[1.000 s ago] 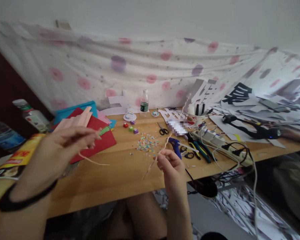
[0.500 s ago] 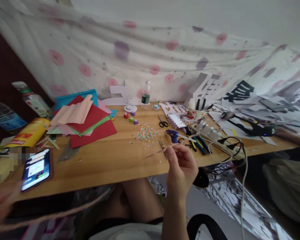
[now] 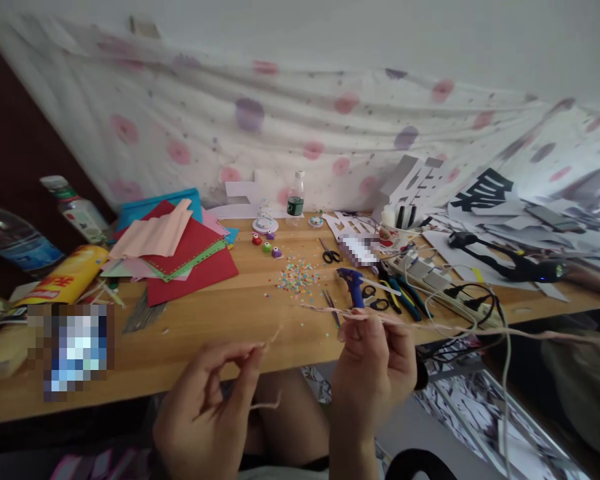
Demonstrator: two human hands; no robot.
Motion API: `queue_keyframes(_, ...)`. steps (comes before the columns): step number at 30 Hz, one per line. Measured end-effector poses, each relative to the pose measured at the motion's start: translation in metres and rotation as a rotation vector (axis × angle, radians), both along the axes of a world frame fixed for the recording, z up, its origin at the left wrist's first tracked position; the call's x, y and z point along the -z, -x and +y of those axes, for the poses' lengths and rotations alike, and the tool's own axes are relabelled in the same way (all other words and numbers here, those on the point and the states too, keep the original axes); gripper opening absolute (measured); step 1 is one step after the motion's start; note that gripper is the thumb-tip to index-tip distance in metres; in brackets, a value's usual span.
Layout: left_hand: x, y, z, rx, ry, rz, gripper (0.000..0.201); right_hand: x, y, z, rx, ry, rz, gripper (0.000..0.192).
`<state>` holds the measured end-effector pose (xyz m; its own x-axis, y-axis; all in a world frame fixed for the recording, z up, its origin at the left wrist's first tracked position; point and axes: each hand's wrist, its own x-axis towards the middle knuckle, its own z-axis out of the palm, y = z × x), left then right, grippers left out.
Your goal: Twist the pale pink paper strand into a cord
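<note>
My left hand (image 3: pixel 205 407) is raised in front of the wooden table's near edge (image 3: pixel 190 380), with thumb and forefinger pinched on a short end of a thin pinkish paper strip (image 3: pixel 273 337). My right hand (image 3: pixel 373 370) pinches another thin pinkish strip (image 3: pixel 480 329) that stretches from above its fingers out to the right edge of view. Both hands hover close together above my lap. A blue glue gun (image 3: pixel 351 285), black scissors (image 3: pixel 330 253) and a scatter of coloured confetti (image 3: pixel 296 275) lie on the table just beyond my right hand.
Red, pink and teal paper sheets (image 3: pixel 180 247) are stacked at the back left, with bottles (image 3: pixel 10 240) and a yellow can (image 3: pixel 67 280) beside them. A blurred phone (image 3: pixel 77 347) lies front left. Pliers, a power strip (image 3: pixel 420 270) and cables crowd the right. A small bottle (image 3: pixel 295 199) stands at the back.
My left hand has come back up from the lower left to meet my right hand. The strip in my right hand now trails to the right instead of the left.
</note>
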<state>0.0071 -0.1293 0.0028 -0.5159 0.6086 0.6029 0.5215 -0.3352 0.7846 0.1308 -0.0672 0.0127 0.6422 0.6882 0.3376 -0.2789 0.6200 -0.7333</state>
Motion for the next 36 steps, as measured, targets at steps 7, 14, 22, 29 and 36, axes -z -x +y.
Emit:
queue_keyframes(7, -0.006, -0.010, 0.014, 0.105, -0.035, 0.042, 0.025, -0.001, 0.000, 0.006, -0.168, 0.024, 0.137, 0.006)
queue_keyframes(14, -0.007, -0.010, 0.019, 0.088, -0.015, 0.131, 0.023, -0.001, 0.001, 0.007, -0.191, 0.037, 0.130, 0.007)
queue_keyframes(22, -0.007, -0.006, 0.022, 0.086, 0.022, 0.167, 0.021, 0.001, 0.001, 0.004, -0.198, 0.069, 0.066, 0.007)
queue_keyframes(29, -0.011, -0.001, 0.019, 0.090, 0.059, 0.260, 0.023, 0.001, 0.001, 0.001, -0.165, 0.090, -0.038, 0.011)
queue_keyframes(36, -0.018, 0.006, 0.023, 0.170, 0.101, 0.350, 0.019, 0.004, 0.002, -0.001, -0.169, 0.055, -0.109, 0.007)
